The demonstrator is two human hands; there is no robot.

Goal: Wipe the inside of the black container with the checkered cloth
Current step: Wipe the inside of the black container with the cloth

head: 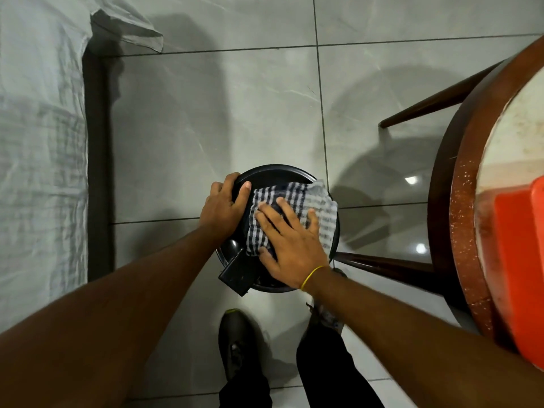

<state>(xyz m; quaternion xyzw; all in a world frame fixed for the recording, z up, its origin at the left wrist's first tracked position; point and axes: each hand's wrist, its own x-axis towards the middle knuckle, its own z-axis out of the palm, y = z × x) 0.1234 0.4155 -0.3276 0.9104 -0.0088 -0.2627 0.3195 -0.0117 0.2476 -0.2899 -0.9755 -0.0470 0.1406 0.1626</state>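
A round black container (273, 172) stands on the tiled floor right below me, its opening facing up. My left hand (223, 206) grips its left rim, thumb hooked over the edge. The checkered cloth (321, 210), dark blue and white, lies spread inside the container and drapes over the right rim. My right hand (290, 245) lies flat on the cloth with fingers spread, pressing it down into the container. A black rectangular part (237, 275) sticks out at the container's near rim.
A round wooden table (468, 231) with dark legs stands close on the right, with an orange object (521, 260) on it. A bed with a white sheet (38, 142) and dark frame runs along the left. My shoes (237, 340) stand just behind the container.
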